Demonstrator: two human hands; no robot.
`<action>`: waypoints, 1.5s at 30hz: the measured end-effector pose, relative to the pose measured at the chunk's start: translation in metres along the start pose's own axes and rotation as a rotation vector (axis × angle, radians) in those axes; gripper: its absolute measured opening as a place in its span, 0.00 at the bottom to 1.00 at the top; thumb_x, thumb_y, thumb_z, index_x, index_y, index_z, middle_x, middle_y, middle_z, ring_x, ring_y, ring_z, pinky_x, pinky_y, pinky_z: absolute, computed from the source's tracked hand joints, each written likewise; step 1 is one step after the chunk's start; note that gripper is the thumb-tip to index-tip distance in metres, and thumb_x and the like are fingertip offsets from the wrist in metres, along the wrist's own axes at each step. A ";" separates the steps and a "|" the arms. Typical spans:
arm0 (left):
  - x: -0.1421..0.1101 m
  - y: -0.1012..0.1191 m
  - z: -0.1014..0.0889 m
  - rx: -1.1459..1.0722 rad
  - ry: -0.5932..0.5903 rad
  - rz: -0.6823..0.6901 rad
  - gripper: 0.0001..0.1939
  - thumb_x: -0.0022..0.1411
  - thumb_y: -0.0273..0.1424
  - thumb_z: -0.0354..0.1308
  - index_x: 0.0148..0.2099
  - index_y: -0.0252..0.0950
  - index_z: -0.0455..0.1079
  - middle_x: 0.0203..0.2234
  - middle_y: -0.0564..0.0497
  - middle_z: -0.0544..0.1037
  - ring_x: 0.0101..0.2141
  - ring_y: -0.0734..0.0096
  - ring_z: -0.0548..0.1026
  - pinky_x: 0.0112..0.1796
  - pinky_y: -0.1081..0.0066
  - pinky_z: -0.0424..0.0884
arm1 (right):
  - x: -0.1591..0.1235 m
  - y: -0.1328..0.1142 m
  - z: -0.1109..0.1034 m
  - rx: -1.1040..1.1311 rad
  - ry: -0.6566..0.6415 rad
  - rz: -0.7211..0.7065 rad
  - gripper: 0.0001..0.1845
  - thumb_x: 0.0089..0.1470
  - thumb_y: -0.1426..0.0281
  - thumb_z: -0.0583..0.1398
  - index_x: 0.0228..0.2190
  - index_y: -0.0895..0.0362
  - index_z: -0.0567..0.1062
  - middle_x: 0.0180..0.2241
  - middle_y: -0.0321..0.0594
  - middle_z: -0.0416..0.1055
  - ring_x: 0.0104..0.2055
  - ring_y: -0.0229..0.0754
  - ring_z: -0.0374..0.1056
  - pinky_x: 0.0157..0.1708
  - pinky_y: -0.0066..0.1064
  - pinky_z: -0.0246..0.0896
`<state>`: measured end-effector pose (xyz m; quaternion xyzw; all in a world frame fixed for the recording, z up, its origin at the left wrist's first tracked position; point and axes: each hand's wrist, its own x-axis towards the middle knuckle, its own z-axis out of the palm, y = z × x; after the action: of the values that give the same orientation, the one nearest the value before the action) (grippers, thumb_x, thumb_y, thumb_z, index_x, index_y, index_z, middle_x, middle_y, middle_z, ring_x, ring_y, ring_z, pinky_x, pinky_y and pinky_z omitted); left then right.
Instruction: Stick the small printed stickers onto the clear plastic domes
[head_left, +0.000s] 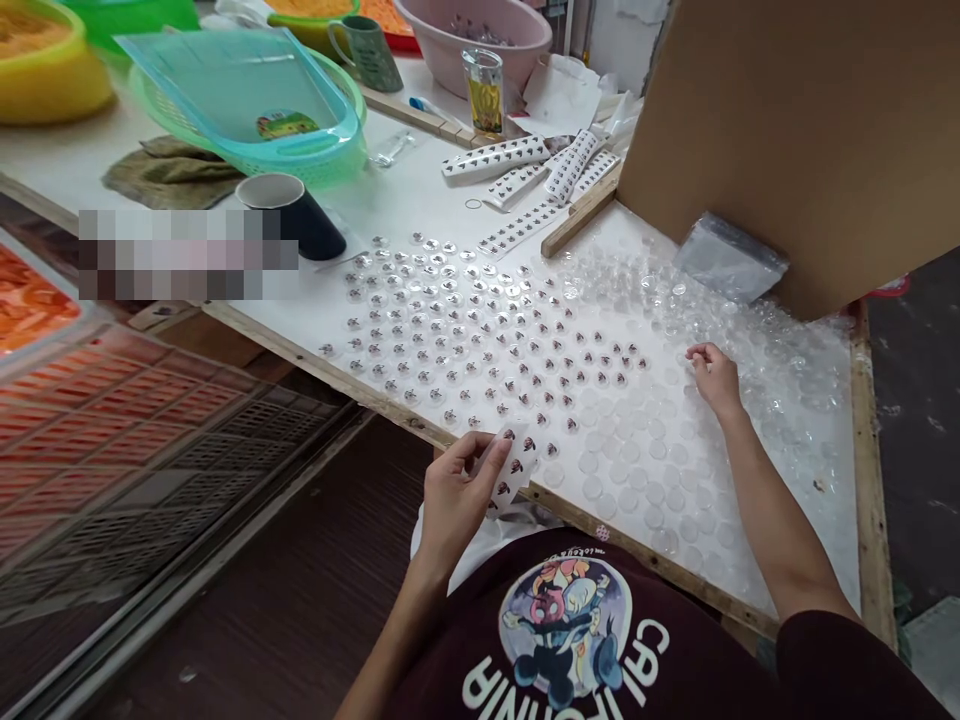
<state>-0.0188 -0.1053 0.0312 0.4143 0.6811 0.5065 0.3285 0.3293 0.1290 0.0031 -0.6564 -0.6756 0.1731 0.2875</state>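
Observation:
My left hand (463,490) pinches a strip of stickers (519,462) at the table's front edge; small dark printed figures run along the white strip. Over on the right, my right hand (712,376) hovers at the border of the loose clear discs (652,450), thumb and fingers drawn together. Whatever is between those fingertips is too small to make out. Many clear discs bearing a dark sticker (450,330) are spread in rows across the middle of the white table. A heap of clear plastic pieces (780,350) lies beyond my right hand.
Several rolled sticker sheets (517,160) lie at the back beside a wooden strip (577,222). A cardboard panel (780,120) stands at the right, with a plastic bag (731,258) at its foot. A dark cup (300,215), a turquoise tray (247,95) and a glass (484,92) stand further back.

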 end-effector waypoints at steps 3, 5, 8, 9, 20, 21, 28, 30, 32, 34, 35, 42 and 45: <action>0.000 -0.001 0.000 0.006 0.002 0.000 0.13 0.61 0.39 0.61 0.30 0.35 0.75 0.20 0.55 0.69 0.22 0.75 0.62 0.25 0.75 0.59 | -0.003 0.005 -0.004 0.039 0.050 -0.024 0.13 0.56 0.66 0.52 0.35 0.55 0.75 0.38 0.45 0.80 0.40 0.47 0.75 0.44 0.39 0.66; 0.000 0.000 0.001 0.004 -0.002 -0.002 0.13 0.61 0.39 0.61 0.30 0.35 0.75 0.20 0.55 0.70 0.22 0.75 0.62 0.24 0.75 0.59 | -0.007 0.008 -0.004 0.075 0.025 -0.004 0.13 0.56 0.65 0.52 0.36 0.55 0.75 0.36 0.44 0.80 0.37 0.46 0.74 0.41 0.38 0.67; 0.001 0.002 0.003 0.004 -0.003 0.014 0.13 0.61 0.38 0.61 0.29 0.35 0.74 0.20 0.55 0.70 0.22 0.75 0.63 0.25 0.75 0.60 | -0.009 0.011 -0.003 0.112 -0.057 0.040 0.12 0.55 0.65 0.53 0.35 0.55 0.75 0.34 0.44 0.79 0.34 0.44 0.73 0.39 0.37 0.68; 0.002 0.002 0.003 0.002 -0.003 0.022 0.13 0.60 0.38 0.61 0.29 0.35 0.74 0.20 0.55 0.70 0.23 0.75 0.63 0.25 0.75 0.60 | -0.010 0.011 -0.003 0.107 -0.051 0.042 0.12 0.54 0.65 0.53 0.34 0.55 0.75 0.35 0.45 0.80 0.35 0.45 0.73 0.40 0.37 0.67; -0.001 0.005 0.004 0.014 -0.003 0.044 0.12 0.61 0.38 0.60 0.30 0.35 0.75 0.20 0.56 0.71 0.23 0.76 0.63 0.26 0.75 0.61 | -0.024 -0.034 0.004 0.301 0.062 -0.022 0.11 0.57 0.64 0.55 0.37 0.55 0.74 0.35 0.45 0.79 0.38 0.47 0.75 0.44 0.40 0.67; -0.002 0.005 0.005 0.013 -0.011 0.051 0.12 0.61 0.38 0.60 0.30 0.35 0.75 0.20 0.56 0.71 0.23 0.76 0.63 0.26 0.75 0.61 | -0.034 -0.049 0.007 0.347 0.037 -0.041 0.11 0.58 0.63 0.56 0.38 0.55 0.74 0.35 0.44 0.79 0.38 0.46 0.75 0.44 0.40 0.67; -0.007 0.010 0.013 -0.037 -0.047 0.102 0.11 0.63 0.36 0.61 0.30 0.36 0.73 0.22 0.55 0.72 0.24 0.75 0.65 0.27 0.75 0.62 | -0.132 -0.164 0.038 0.652 -0.628 -0.324 0.12 0.55 0.60 0.67 0.39 0.53 0.76 0.36 0.38 0.77 0.36 0.41 0.71 0.38 0.33 0.66; -0.009 0.011 0.012 -0.021 -0.052 0.129 0.09 0.62 0.35 0.61 0.31 0.36 0.74 0.22 0.55 0.72 0.26 0.74 0.65 0.29 0.74 0.63 | -0.145 -0.175 0.045 0.677 -0.630 -0.271 0.10 0.56 0.60 0.66 0.34 0.54 0.76 0.31 0.36 0.75 0.33 0.39 0.69 0.35 0.32 0.64; -0.010 0.012 0.010 -0.010 -0.070 0.146 0.07 0.62 0.34 0.61 0.34 0.36 0.76 0.23 0.55 0.72 0.26 0.73 0.66 0.30 0.74 0.64 | -0.150 -0.177 0.048 0.682 -0.638 -0.223 0.11 0.57 0.59 0.65 0.31 0.54 0.76 0.29 0.35 0.75 0.31 0.38 0.67 0.34 0.32 0.63; -0.010 0.012 0.009 -0.008 -0.089 0.150 0.06 0.62 0.33 0.61 0.35 0.37 0.76 0.23 0.55 0.73 0.27 0.73 0.66 0.30 0.74 0.65 | -0.151 -0.174 0.049 0.675 -0.672 -0.213 0.12 0.58 0.59 0.64 0.31 0.55 0.77 0.29 0.35 0.75 0.31 0.38 0.67 0.34 0.32 0.63; -0.011 0.013 0.009 -0.007 -0.090 0.148 0.07 0.62 0.33 0.60 0.34 0.37 0.76 0.23 0.55 0.72 0.26 0.73 0.66 0.30 0.74 0.65 | -0.152 -0.173 0.049 0.671 -0.674 -0.215 0.11 0.58 0.60 0.64 0.31 0.55 0.77 0.29 0.35 0.76 0.32 0.38 0.67 0.35 0.32 0.63; -0.012 0.014 0.010 -0.008 -0.030 0.097 0.11 0.59 0.35 0.61 0.26 0.37 0.71 0.20 0.56 0.70 0.24 0.74 0.63 0.27 0.74 0.63 | -0.164 -0.171 0.042 0.659 -0.486 -0.285 0.08 0.59 0.62 0.63 0.34 0.53 0.77 0.31 0.36 0.76 0.33 0.40 0.69 0.36 0.34 0.65; -0.012 0.013 0.010 -0.043 -0.049 0.057 0.12 0.59 0.36 0.62 0.26 0.37 0.71 0.19 0.56 0.68 0.23 0.74 0.62 0.26 0.74 0.61 | -0.165 -0.169 0.042 0.663 -0.417 -0.328 0.08 0.59 0.62 0.64 0.32 0.52 0.78 0.30 0.37 0.77 0.33 0.42 0.70 0.38 0.37 0.66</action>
<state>-0.0019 -0.1103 0.0414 0.4388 0.6496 0.5200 0.3394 0.1658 -0.0411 0.0473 -0.3631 -0.7224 0.4624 0.3640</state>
